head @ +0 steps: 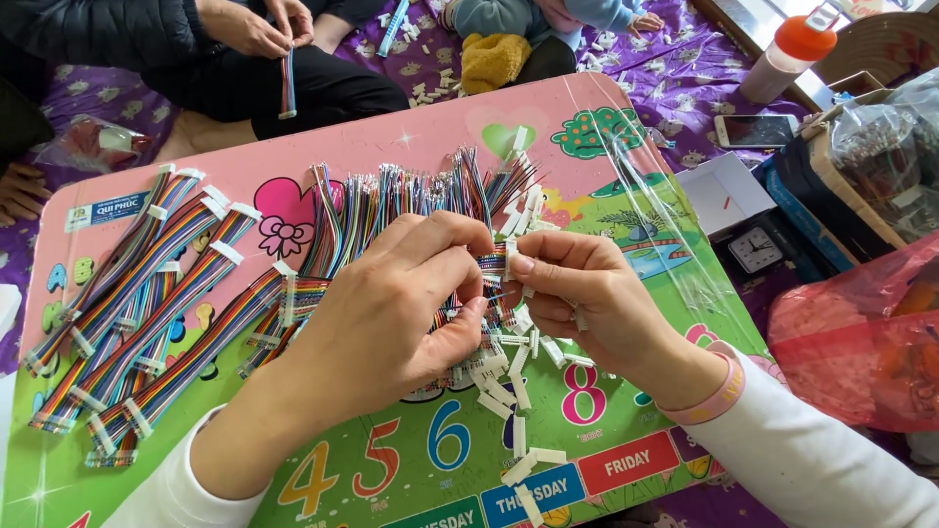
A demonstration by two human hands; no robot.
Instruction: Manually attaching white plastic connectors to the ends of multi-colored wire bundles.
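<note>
Bright, even daylight — soft, no hard shadows. Faint shade under both hands on the pink table. Glare streaks on the clear plastic film at right. Focus sharp centrally; slight wide-angle bending at edges — colours saturated.

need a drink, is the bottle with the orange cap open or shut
Shut: the orange cap sits fully down on the bottle, which stands at the top right beside the phone.

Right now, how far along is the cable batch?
Done: finished rainbow ribbon cables, white connectors on their ends, lie laid out at the left of the pink table. In hand: left hand and right hand pinch a wire bundle end. Left: a fan of loose wires and scattered white connector housings.
</note>
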